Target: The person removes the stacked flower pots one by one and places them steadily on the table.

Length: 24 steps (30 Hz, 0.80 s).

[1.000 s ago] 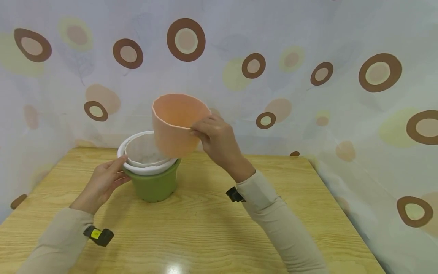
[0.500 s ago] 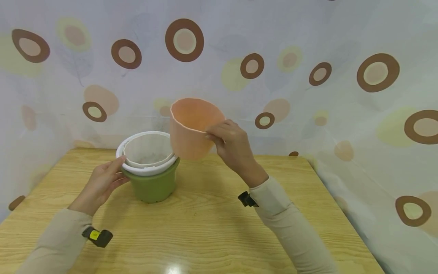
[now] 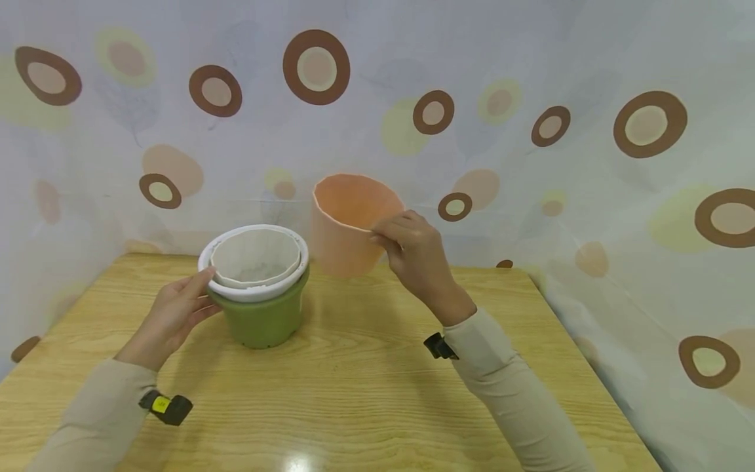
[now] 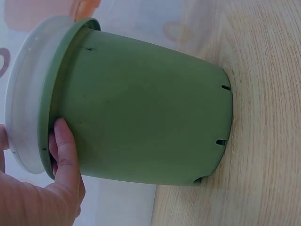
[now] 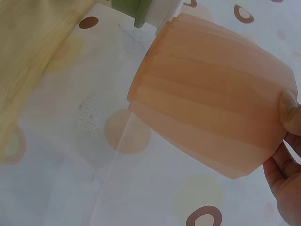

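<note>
Right hand (image 3: 415,255): pinching rim of orange pot (image 3: 342,248), which hangs tilted above table (image 3: 354,393), right of stack. Left hand (image 3: 177,311): gripping left rims of white pots (image 3: 255,294), nested in green pot (image 3: 262,321), far left.

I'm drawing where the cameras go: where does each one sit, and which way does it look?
Head: worn on the head, looking forward and down at the wooden table and green flowerpot; the left hand, right hand and both sleeves show.
Left wrist: worn on that wrist, looking across at the green flowerpot's side; part of the left hand shows, lower left.
Right wrist: worn on that wrist, looking at the peach flowerpot; part of the right hand shows at the right edge.
Shared: head and right wrist both show the peach flowerpot.
</note>
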Tool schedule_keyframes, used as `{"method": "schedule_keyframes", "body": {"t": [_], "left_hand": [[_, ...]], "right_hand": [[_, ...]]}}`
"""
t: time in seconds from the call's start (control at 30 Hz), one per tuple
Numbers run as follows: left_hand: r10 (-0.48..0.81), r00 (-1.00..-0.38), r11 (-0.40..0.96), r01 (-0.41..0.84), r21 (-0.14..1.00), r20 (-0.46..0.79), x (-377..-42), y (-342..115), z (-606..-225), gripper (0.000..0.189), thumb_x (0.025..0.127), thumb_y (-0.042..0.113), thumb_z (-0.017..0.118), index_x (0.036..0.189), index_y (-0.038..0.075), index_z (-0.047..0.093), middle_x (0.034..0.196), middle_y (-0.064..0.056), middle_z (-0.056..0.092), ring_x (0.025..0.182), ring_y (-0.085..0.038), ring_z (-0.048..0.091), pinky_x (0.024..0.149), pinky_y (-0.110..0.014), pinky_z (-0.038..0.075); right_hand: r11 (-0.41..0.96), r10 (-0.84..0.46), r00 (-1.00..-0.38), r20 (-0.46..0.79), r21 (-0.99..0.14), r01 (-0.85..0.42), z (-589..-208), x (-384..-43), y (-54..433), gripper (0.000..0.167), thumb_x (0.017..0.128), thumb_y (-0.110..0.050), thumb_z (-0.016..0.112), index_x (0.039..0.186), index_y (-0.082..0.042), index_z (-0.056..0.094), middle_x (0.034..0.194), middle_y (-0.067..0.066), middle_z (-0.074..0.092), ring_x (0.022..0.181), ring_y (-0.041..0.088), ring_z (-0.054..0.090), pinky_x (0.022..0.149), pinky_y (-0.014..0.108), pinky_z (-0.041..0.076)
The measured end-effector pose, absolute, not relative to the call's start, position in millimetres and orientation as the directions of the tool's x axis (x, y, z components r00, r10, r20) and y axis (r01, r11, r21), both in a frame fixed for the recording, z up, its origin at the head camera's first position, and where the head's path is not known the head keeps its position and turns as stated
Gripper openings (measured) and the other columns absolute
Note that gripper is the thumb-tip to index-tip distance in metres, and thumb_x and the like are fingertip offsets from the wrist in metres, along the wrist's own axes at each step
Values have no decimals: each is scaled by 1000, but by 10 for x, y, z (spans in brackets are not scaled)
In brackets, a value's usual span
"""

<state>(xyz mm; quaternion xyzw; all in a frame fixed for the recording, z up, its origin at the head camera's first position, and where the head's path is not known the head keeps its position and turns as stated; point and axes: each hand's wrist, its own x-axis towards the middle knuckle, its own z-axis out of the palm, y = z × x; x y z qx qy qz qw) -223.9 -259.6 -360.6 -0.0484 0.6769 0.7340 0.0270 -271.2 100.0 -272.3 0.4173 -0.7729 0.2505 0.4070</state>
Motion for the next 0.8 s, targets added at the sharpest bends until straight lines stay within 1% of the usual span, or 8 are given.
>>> {"method": "schedule_keyframes", "body": {"t": [0.3,0.47,0.6,0.8], "left_hand": [[-19,-994,-94,-105,990,-107,-2232,-2599,-3596,85,96,45,54,146,-13,17,95,14,58,85,2,62,80,-17,57],[-18,-994,-99,-107,989,-109,-2241,-2602,-3599,84,96,44,54,147,-13,17,95,14,59,85,2,62,80,-17,57],[-17,-995,-103,-100,990,-102,-2250,-2609,-3607,84,97,43,53,146,-13,16,94,14,59,85,2,62,79,-17,58],[-10,-995,-123,-93,988,-95,-2250,-2617,-3618,83,97,42,54,146,-13,16,94,14,60,85,1,62,79,-17,58]], "right_hand": [[566,-427,-364,828,-69,-822,-2757,-2683,1109,8,85,-8,71,90,-4,75,85,8,71,81,24,61,70,34,54],[573,-424,-368,828,-69,-816,-2784,-2687,1180,8,85,-8,72,90,-4,75,84,9,71,79,24,61,68,34,55],[583,-413,-372,831,-72,-809,-2823,-2696,1243,7,84,-8,72,88,-4,75,84,9,71,77,24,59,66,33,52],[605,-399,-384,832,-76,-793,-2900,-2692,1334,6,82,-6,73,87,-3,75,83,9,71,73,24,57,64,34,50]]}}
